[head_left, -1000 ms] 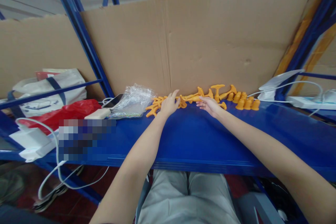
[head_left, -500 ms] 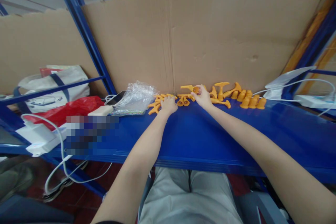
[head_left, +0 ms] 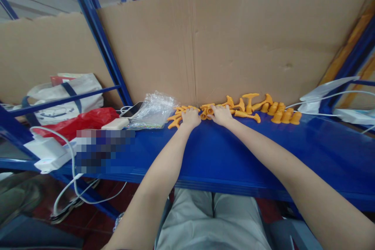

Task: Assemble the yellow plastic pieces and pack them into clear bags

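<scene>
My left hand [head_left: 191, 118] is curled down over a cluster of yellow T-shaped plastic pieces [head_left: 175, 118] near the cardboard; what lies under its fingers is hidden. Just to its right, my right hand [head_left: 222, 115] has thumb and fingers closed around the end of a yellow T-shaped piece [head_left: 209, 111], low among others. Between the hands, a few round hollow ends [head_left: 203, 116] face me. More hammer-like yellow pieces [head_left: 247, 115] lie to the right of my right hand, and one stands upright with its crossbar [head_left: 250, 96] on top.
Several yellow cup-shaped pieces [head_left: 285, 116] stand in rows at the right. Clear plastic bags [head_left: 154, 111] lie left of the pieces. Farther left are a red bag [head_left: 84, 123], a white power strip [head_left: 52, 160] and cables. A cardboard wall [head_left: 249, 39] backs the blue shelf [head_left: 228, 152].
My right hand has lowered and shifted slightly left, bringing a yellow piece down beside the others. My left hand stays over its cluster. The view has shifted slightly.
</scene>
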`<state>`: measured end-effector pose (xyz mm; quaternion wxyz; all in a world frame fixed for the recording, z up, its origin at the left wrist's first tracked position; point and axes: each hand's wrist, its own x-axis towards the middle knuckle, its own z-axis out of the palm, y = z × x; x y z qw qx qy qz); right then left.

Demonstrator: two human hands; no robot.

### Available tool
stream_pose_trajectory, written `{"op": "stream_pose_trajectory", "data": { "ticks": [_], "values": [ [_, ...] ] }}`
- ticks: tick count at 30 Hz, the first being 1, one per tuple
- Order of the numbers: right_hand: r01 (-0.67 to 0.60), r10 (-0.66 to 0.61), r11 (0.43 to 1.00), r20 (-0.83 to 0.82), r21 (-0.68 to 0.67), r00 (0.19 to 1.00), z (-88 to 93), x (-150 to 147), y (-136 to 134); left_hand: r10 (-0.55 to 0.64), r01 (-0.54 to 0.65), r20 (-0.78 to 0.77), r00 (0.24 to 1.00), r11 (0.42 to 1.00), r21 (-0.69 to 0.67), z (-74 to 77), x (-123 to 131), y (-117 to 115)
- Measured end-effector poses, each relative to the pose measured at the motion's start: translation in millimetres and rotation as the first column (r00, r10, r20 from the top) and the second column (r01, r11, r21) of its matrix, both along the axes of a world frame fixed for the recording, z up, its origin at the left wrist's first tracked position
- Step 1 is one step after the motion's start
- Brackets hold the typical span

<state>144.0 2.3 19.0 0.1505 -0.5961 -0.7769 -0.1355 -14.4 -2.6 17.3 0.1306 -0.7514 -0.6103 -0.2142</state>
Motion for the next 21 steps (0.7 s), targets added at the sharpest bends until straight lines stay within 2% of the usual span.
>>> {"op": "stream_pose_trajectory", "data": {
  "ticks": [3, 7, 10, 13, 15, 18, 21],
  "values": [
    [0.006, -0.007, 0.999, -0.024, -0.039, 1.000, 3.7, 10, -4, 0.007, -0.007, -0.042, 0.999, 1.000, 0.002, 6.1, -1, -1],
    [0.012, -0.012, 1.000, -0.056, -0.008, 0.998, 12.7, 40, -12, 0.014, -0.028, -0.096, 0.995, 0.989, -0.143, 23.2, -2, -8],
    [0.116, -0.117, 0.993, -0.115, -0.010, 0.987, 23.1, 76, -19, -0.024, -0.003, -0.101, 0.995, 0.966, -0.257, 42.8, -3, -17],
    [0.256, -0.250, 0.967, -0.197, 0.007, 0.948, 32.0, 118, -29, -0.041, 0.005, -0.135, 0.990, 0.967, -0.253, 62.2, -6, -24],
    [0.376, -0.357, 0.926, -0.245, 0.036, 0.901, 33.9, 144, -37, -0.049, -0.005, -0.186, 0.981, 0.960, -0.279, 68.8, -10, -24],
    [0.563, -0.543, 0.826, -0.236, 0.024, 0.806, 30.4, 174, -50, -0.081, -0.027, -0.281, 0.956, 0.932, -0.361, 61.1, -24, -18],
    [0.642, -0.628, 0.766, -0.222, -0.008, 0.746, 24.5, 188, -58, -0.111, 0.009, -0.273, 0.956, 0.937, -0.349, 37.3, -44, -12]
  ]
}}
